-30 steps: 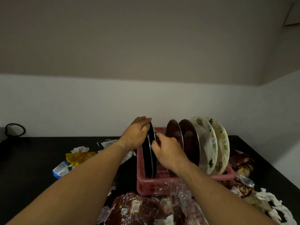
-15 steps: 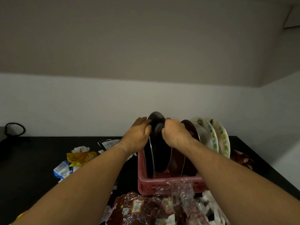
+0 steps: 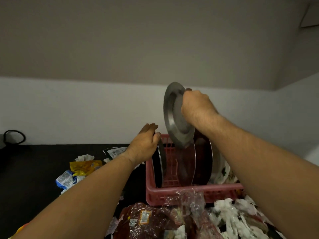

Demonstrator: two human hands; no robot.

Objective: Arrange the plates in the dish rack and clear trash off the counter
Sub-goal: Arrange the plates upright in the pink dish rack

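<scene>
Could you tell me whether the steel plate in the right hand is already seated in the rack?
No, the right hand grips the steel plate in the air, mostly above the pink dish rack.

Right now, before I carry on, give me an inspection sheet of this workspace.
Surface: black counter, dimly lit.
Job's things: pink dish rack holds upright plates; steel plate held tilted above it; end plate at its left end.
Clutter: yellow wrapper, blue packet, bread bag, white tissues beside and in front of the rack.
Hands: left hand pinches the end plate's rim; right hand grips the steel plate.
Cables: black cable loop at the far left.
Surroundings: white wall behind.
</scene>
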